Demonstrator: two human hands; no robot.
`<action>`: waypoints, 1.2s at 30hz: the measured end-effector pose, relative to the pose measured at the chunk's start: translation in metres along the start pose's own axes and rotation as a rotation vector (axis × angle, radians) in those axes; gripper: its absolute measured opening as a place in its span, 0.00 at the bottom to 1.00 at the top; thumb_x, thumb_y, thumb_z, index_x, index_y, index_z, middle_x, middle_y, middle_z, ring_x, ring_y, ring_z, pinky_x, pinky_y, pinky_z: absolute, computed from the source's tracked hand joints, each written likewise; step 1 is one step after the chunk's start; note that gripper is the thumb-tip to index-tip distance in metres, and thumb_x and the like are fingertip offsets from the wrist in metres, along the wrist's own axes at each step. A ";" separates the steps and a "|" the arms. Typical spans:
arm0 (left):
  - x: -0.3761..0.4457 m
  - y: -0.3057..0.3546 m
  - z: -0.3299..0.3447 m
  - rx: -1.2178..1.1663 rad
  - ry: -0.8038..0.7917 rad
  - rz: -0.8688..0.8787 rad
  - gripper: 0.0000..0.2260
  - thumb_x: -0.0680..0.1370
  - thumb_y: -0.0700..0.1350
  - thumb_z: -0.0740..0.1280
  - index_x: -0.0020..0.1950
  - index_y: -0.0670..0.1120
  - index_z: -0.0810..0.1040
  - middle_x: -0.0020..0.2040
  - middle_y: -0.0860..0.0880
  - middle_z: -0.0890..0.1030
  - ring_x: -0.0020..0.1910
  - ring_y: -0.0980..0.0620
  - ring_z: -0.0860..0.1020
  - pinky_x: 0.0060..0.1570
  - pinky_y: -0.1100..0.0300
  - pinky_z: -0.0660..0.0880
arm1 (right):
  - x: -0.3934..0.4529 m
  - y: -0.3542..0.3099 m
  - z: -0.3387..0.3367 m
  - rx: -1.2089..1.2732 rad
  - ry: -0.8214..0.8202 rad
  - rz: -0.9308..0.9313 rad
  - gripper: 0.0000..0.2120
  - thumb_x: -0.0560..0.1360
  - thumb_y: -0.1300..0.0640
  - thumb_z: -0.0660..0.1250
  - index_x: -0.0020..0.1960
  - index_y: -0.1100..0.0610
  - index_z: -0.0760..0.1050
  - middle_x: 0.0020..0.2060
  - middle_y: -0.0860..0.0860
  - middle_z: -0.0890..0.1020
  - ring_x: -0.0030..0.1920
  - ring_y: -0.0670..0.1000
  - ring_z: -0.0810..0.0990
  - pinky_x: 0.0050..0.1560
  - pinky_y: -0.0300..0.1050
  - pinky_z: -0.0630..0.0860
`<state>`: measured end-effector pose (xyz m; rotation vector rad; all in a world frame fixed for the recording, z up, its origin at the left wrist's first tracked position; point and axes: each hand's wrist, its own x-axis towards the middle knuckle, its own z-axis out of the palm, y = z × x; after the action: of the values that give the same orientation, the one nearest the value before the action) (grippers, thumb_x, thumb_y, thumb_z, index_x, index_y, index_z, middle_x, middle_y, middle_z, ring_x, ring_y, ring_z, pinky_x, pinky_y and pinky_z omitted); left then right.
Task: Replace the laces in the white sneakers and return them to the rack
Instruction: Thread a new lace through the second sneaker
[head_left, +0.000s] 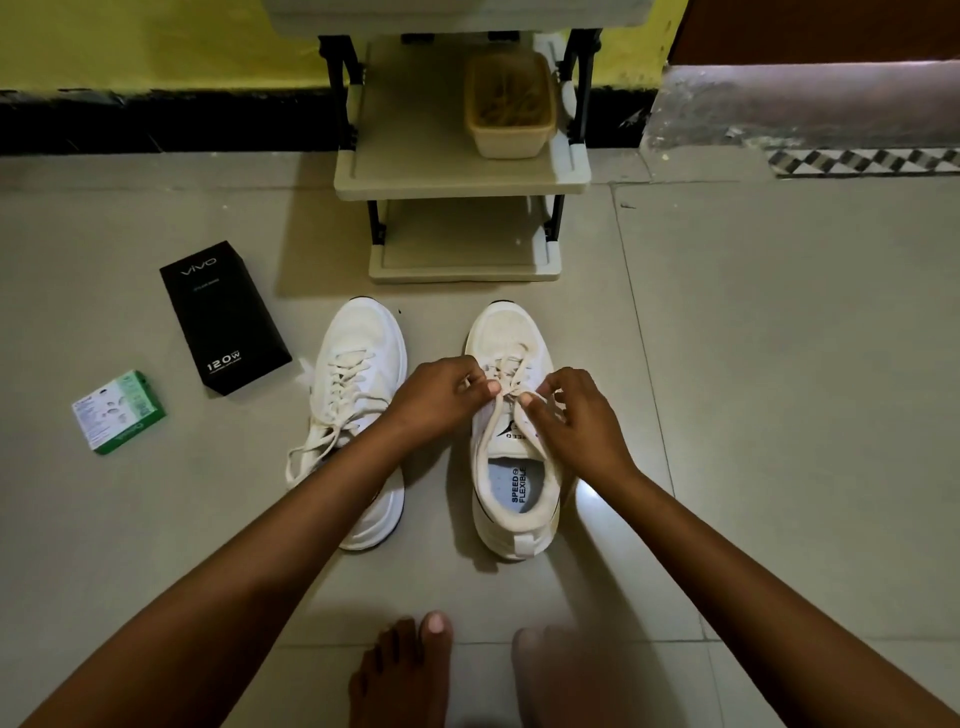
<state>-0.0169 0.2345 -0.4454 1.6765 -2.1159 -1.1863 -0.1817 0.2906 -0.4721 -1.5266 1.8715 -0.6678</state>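
Cream plastic rack (457, 176) stands at top centre, a basket (509, 111) on its shelf. Both white sneakers (358, 395) sit mid-frame before it. My left hand (441, 400) and right hand (576, 421) pinch the right shoe's lace (506, 387). Black box (223, 317), green packet (119, 410) lie left.

The white sneakers (514, 431) have a matt, cloth-like mesh upper and woven fabric laces (511, 371). The rack (457, 176) looks like smooth cream plastic shelves on black posts. The black phone box (223, 317) is matt cardboard. The floor (779, 364) is smooth tile with a faint sheen.
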 end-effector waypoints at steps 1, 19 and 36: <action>0.001 -0.001 0.001 0.029 -0.003 -0.002 0.10 0.78 0.50 0.64 0.42 0.44 0.74 0.42 0.45 0.78 0.44 0.43 0.77 0.44 0.54 0.71 | 0.003 0.002 -0.001 0.008 -0.013 0.004 0.12 0.76 0.49 0.65 0.51 0.59 0.72 0.54 0.53 0.75 0.51 0.53 0.77 0.49 0.46 0.74; 0.000 0.001 0.000 0.049 -0.004 -0.030 0.10 0.79 0.48 0.63 0.50 0.40 0.75 0.42 0.44 0.78 0.45 0.45 0.75 0.39 0.58 0.64 | 0.021 0.009 -0.066 -0.026 -0.206 0.199 0.11 0.76 0.53 0.66 0.56 0.56 0.72 0.52 0.56 0.78 0.45 0.56 0.78 0.42 0.43 0.77; 0.000 0.005 -0.009 0.134 0.028 -0.012 0.07 0.78 0.45 0.64 0.42 0.44 0.71 0.41 0.45 0.76 0.43 0.45 0.74 0.39 0.59 0.64 | 0.005 -0.008 -0.017 0.076 -0.143 0.034 0.07 0.78 0.53 0.62 0.49 0.57 0.71 0.52 0.53 0.76 0.54 0.53 0.76 0.49 0.43 0.70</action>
<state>-0.0152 0.2304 -0.4365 1.7522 -2.2164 -1.0384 -0.1896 0.2841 -0.4555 -1.4522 1.7411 -0.5917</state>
